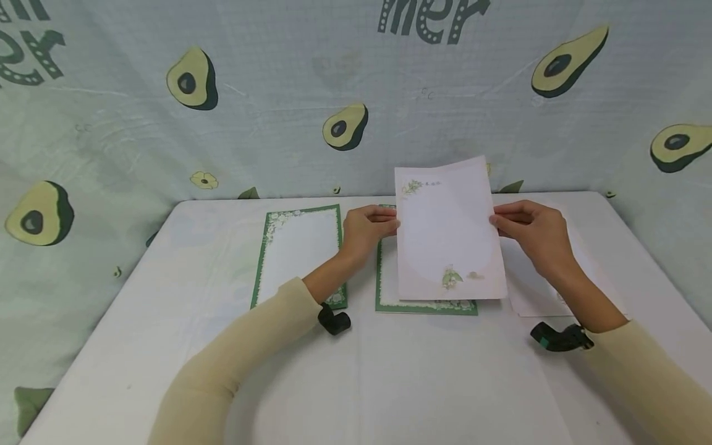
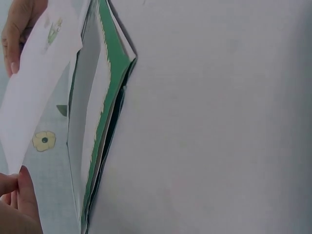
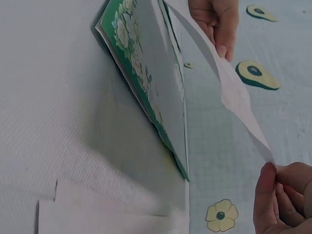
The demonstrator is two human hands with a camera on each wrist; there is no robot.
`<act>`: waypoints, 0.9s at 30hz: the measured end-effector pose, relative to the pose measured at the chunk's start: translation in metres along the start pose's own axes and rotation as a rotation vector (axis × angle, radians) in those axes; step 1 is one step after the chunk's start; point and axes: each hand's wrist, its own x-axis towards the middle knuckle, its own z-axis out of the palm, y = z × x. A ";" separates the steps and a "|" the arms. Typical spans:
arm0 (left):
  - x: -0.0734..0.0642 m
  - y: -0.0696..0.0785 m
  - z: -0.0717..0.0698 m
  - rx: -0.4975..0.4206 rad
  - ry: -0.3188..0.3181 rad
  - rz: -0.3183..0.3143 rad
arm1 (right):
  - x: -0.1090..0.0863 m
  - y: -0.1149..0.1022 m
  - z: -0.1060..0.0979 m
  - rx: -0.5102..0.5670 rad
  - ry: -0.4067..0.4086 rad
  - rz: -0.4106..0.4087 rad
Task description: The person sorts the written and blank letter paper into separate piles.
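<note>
A pale sheet of letter paper (image 1: 450,228) with small green plant prints is held up by both hands. My left hand (image 1: 364,232) pinches its left edge between thumb and fingers, and my right hand (image 1: 531,238) pinches the right edge. Beneath the raised sheet lies a stack of green-bordered paper (image 1: 387,272), partly hidden by it. In the right wrist view the sheet (image 3: 236,97) appears nearly edge-on and slightly bowed, above the stack's flower-printed border (image 3: 127,39). Several layers show along the stack's edge in the left wrist view.
Another green-bordered sheet (image 1: 303,253) lies on the left, partly behind my left forearm. Pale paper (image 1: 536,287) lies on the right, partly beneath my right forearm. The white table (image 1: 434,377) meets an avocado-print cloth (image 1: 267,123) at the back.
</note>
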 end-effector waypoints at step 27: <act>0.053 0.007 0.062 0.137 -0.201 -0.355 | 0.001 0.014 -0.046 -0.231 -0.164 0.197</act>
